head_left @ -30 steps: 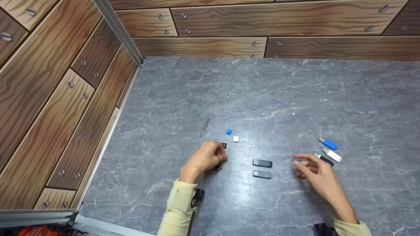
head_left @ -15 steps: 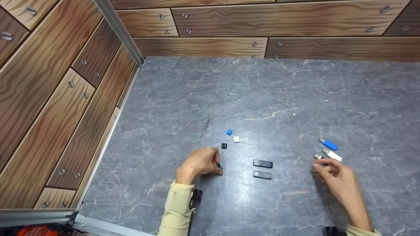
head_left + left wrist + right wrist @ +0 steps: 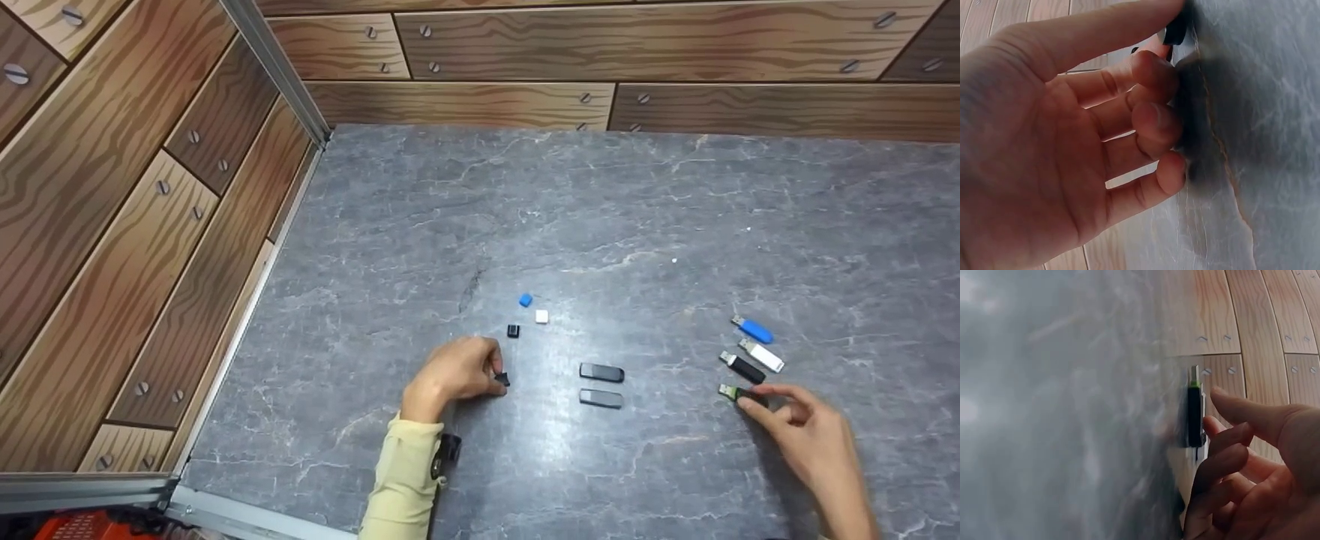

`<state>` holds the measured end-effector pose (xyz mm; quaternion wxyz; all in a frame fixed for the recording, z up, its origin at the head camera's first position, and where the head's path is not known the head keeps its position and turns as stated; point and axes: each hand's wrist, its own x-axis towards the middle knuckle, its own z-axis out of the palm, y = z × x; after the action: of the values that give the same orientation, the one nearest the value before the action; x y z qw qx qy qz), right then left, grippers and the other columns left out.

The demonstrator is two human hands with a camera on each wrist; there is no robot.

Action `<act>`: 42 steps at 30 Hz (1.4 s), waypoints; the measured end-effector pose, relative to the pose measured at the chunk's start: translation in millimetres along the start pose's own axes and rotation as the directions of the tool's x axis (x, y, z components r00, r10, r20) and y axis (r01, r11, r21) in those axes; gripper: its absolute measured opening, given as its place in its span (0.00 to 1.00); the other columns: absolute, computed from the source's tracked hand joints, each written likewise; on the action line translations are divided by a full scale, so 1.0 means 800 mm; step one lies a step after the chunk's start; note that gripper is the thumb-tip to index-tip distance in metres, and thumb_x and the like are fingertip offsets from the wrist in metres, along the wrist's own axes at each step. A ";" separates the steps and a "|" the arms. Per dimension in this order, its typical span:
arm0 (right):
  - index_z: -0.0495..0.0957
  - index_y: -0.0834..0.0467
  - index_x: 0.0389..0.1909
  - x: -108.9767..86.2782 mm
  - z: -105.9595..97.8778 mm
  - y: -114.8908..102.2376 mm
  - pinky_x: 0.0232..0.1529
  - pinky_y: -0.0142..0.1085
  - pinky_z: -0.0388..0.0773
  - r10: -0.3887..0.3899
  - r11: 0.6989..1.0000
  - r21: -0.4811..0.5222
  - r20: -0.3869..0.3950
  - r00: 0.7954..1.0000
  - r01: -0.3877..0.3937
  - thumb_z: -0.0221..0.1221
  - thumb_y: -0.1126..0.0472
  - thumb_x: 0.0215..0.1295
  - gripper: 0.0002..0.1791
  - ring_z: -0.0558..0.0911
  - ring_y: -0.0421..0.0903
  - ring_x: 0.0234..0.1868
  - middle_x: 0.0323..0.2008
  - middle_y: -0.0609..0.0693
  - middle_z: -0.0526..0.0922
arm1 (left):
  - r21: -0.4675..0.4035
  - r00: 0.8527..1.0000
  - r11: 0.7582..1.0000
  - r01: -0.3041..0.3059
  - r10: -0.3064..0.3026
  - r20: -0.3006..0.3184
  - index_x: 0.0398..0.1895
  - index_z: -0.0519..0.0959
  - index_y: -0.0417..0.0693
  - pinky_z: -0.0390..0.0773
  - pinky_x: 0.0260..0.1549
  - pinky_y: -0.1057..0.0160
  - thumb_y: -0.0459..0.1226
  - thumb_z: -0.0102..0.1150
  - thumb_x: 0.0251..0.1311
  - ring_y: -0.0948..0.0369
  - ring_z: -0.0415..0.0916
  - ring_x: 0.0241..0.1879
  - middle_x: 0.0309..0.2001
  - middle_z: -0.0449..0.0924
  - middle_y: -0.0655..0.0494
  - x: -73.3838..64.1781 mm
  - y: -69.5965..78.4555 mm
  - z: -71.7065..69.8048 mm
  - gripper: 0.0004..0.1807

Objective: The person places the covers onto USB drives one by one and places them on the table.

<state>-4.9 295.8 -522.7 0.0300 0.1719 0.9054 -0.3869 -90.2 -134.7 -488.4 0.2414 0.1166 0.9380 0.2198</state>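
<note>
In the head view, my left hand (image 3: pixel 454 375) pinches a small black cap (image 3: pixel 502 379) between thumb and index finger, low over the table. The left wrist view shows this black cap (image 3: pixel 1175 31) at the thumb tip, the other fingers loosely bent. At the right, a black USB stick with a green band (image 3: pixel 747 395) lies by the thumb and index finger of my right hand (image 3: pixel 806 427). In the right wrist view, the thumb stands a little apart from this USB stick (image 3: pixel 1194 413). Its metal plug points away from the hand.
Beyond it lie uncapped black (image 3: pixel 742 367), white (image 3: pixel 761 355) and blue (image 3: pixel 753 330) USB sticks. Loose black (image 3: pixel 514 331), white (image 3: pixel 541 317) and blue (image 3: pixel 526 300) caps lie ahead of the left hand. Dark (image 3: pixel 601 373) and greyer (image 3: pixel 601 398) sticks lie mid-table. Wood-patterned walls stand behind and left.
My right hand has moved right and nearer, and the green-banded USB stick now shows at its fingertips. My left hand has drawn back slightly and taken hold of the small black cap.
</note>
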 end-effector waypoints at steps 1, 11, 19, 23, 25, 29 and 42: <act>0.83 0.63 0.55 0.000 0.000 0.001 0.21 0.33 0.62 -0.003 1.000 -0.004 0.005 1.000 0.003 0.72 0.52 0.67 0.22 0.64 0.34 0.16 0.14 0.34 0.75 | -0.006 1.000 1.000 0.001 -0.001 -0.002 0.36 0.85 0.54 0.78 0.36 0.60 0.44 0.82 0.53 0.63 0.74 0.30 0.31 0.84 0.61 0.000 -0.001 0.000 0.13; 0.84 0.63 0.55 0.003 0.001 0.003 0.20 0.34 0.62 -0.057 0.996 -0.068 0.020 0.998 0.058 0.71 0.57 0.67 0.20 0.64 0.34 0.16 0.16 0.36 0.75 | -0.191 0.999 0.980 -0.054 0.054 -0.003 0.38 0.88 0.51 0.78 0.31 0.67 0.42 0.79 0.58 0.68 0.76 0.26 0.28 0.85 0.61 0.001 -0.003 -0.004 0.09; 0.83 0.62 0.56 0.001 0.002 0.001 0.23 0.33 0.62 -0.023 0.997 -0.071 0.021 1.000 0.025 0.70 0.54 0.70 0.21 0.66 0.33 0.19 0.19 0.34 0.74 | -0.424 0.995 0.902 -0.082 0.096 0.010 0.36 0.88 0.48 0.83 0.25 0.66 0.37 0.80 0.57 0.65 0.82 0.23 0.31 0.90 0.57 0.007 -0.003 0.000 0.08; 0.83 0.63 0.56 0.000 0.004 -0.002 0.25 0.28 0.66 -0.029 0.999 -0.035 0.012 0.999 0.030 0.70 0.54 0.70 0.21 0.71 0.29 0.21 0.21 0.33 0.77 | -0.554 0.993 0.829 -0.075 0.112 0.035 0.37 0.88 0.47 0.89 0.26 0.55 0.34 0.79 0.57 0.60 0.83 0.21 0.30 0.91 0.50 0.010 -0.005 0.004 0.08; 0.83 0.64 0.55 -0.001 0.006 -0.005 0.25 0.27 0.68 -0.041 0.999 -0.005 0.009 0.999 0.041 0.70 0.55 0.70 0.20 0.73 0.27 0.23 0.22 0.30 0.79 | -0.599 0.991 0.797 -0.079 0.128 0.040 0.38 0.87 0.47 0.90 0.27 0.52 0.33 0.78 0.57 0.60 0.83 0.20 0.30 0.91 0.47 0.011 -0.005 0.007 0.08; 0.84 0.62 0.55 -0.003 0.010 -0.011 0.25 0.26 0.71 -0.059 0.997 0.050 0.016 0.998 0.058 0.70 0.55 0.70 0.19 0.77 0.27 0.24 0.24 0.24 0.79 | -0.643 0.988 0.759 -0.102 0.151 0.022 0.38 0.87 0.46 0.89 0.24 0.55 0.33 0.79 0.56 0.61 0.83 0.21 0.29 0.90 0.47 0.014 -0.006 0.012 0.09; 0.83 0.62 0.55 -0.001 0.031 -0.042 0.24 0.28 0.76 -0.127 0.976 0.185 0.052 0.991 0.115 0.67 0.61 0.72 0.15 0.79 0.33 0.24 0.29 0.27 0.81 | -0.723 0.964 0.643 -0.252 0.235 -0.127 0.45 0.82 0.32 0.79 0.25 0.72 0.28 0.74 0.59 0.66 0.80 0.27 0.34 0.86 0.53 0.031 -0.004 0.030 0.14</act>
<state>-17.5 256.1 -516.5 0.0196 0.1060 0.8738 -0.4741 -100.0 -121.0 -518.7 0.2258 0.1329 0.7491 0.6085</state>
